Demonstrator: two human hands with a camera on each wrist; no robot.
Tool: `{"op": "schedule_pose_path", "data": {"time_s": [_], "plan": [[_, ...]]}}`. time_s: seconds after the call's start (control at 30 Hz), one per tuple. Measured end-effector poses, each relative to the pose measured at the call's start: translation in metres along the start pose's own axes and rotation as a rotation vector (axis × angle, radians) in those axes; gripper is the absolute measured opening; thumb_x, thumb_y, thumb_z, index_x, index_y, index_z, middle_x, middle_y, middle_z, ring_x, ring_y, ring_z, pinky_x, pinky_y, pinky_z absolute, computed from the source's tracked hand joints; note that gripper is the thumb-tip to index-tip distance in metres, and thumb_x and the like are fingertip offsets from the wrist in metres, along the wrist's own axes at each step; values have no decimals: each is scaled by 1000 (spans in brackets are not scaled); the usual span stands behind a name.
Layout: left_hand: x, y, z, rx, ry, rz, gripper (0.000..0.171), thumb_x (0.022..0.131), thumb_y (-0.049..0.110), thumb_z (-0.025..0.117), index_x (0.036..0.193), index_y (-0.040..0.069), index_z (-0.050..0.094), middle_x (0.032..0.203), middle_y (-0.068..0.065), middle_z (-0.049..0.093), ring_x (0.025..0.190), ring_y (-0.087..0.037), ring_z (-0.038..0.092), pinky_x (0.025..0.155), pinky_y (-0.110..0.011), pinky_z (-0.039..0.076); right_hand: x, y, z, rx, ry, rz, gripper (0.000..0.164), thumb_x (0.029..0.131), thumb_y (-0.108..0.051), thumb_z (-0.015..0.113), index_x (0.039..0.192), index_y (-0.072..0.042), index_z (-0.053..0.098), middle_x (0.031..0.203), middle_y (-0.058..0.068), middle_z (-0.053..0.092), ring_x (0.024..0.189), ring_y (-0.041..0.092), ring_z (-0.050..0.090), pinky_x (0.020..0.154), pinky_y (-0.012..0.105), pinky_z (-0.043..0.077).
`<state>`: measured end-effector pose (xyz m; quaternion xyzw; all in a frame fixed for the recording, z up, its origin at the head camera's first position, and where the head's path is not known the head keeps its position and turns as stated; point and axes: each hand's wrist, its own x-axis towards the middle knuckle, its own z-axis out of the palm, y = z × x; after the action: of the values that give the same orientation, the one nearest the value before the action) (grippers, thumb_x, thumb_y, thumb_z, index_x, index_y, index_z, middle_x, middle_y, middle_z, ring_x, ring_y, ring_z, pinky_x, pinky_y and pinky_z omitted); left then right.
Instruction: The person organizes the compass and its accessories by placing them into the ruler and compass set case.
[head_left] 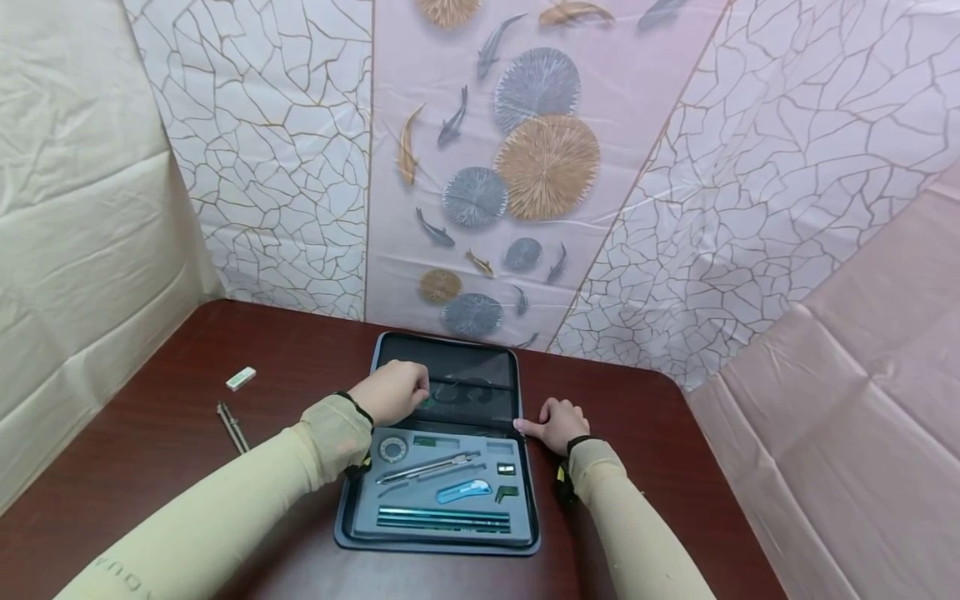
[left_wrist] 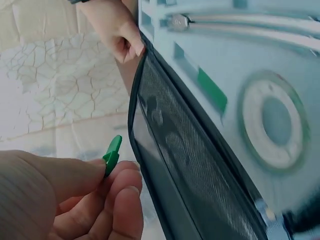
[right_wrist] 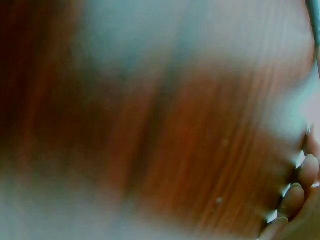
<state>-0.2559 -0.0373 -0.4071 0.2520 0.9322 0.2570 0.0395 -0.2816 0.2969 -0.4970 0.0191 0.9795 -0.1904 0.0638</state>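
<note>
My left hand [head_left: 392, 392] pinches a small green plastic piece [left_wrist: 113, 154] with a tapered tip between thumb and forefinger, over the open lid of a stationery case [head_left: 532, 533]. The lid [head_left: 450, 350] is dark inside with a mesh pocket [left_wrist: 175, 125]. To its right, my right hand [head_left: 558, 425] touches the case's side edge near the hinge with an outstretched thumb; its other fingers are loosely bent. In the grey insert [head_left: 367, 508] lie a metal compass [head_left: 431, 468], a blue utility knife [head_left: 463, 491], dark pencils [head_left: 442, 519] and a sharpener [head_left: 506, 469].
A white ring-shaped item [head_left: 392, 450] and a green piece [head_left: 425, 441] sit in the insert's far slots. Left on the brown table [head_left: 300, 342] are a white eraser [head_left: 241, 378] and a metal drawing tool [head_left: 232, 427]. Draped patterned fabric [head_left: 285, 183] stands behind the table.
</note>
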Motion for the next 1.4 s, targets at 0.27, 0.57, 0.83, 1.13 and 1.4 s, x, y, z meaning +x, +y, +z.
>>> {"op": "schedule_pose_path", "data": {"time_s": [0.27, 0.57, 0.83, 1.13, 1.4], "plan": [[8, 24, 23, 105, -97, 40, 18, 98, 13, 57, 81, 15, 62, 70, 5, 56, 57, -11, 51, 60, -30, 45, 1, 1, 2, -15, -8, 17, 64, 71, -74, 66, 82, -12, 51, 82, 7, 47, 79, 26, 42, 66, 38, 34], [15, 29, 51, 167, -152, 58, 33, 95, 8, 58, 63, 14, 55, 55, 3, 49, 49, -11, 44, 53, -28, 40, 1, -2, 0, -7, 5, 6, 64, 72, -74, 66, 81, -12, 51, 81, 7, 47, 78, 26, 43, 65, 38, 33], [18, 23, 69, 252, -187, 48, 17, 95, 12, 60, 80, 15, 67, 65, 4, 58, 57, -10, 54, 57, -31, 48, 0, -4, -3, -19, -24, 28, 63, 72, -72, 67, 82, -12, 52, 82, 7, 48, 80, 27, 43, 67, 38, 34], [5, 27, 70, 391, -148, 142, 18, 92, 13, 65, 75, 15, 69, 67, 2, 61, 61, -13, 58, 60, -32, 51, 1, -13, -9, -48, -106, 76, 64, 70, -71, 70, 84, -11, 52, 84, 9, 49, 85, 28, 44, 66, 39, 39], [-24, 52, 60, 658, -278, 151, 18, 93, 25, 65, 105, 15, 75, 107, -5, 60, 98, -21, 58, 81, -36, 53, 3, -12, -9, -48, -95, 63, 64, 70, -71, 70, 84, -11, 52, 82, 9, 50, 83, 27, 44, 64, 37, 39]]}}
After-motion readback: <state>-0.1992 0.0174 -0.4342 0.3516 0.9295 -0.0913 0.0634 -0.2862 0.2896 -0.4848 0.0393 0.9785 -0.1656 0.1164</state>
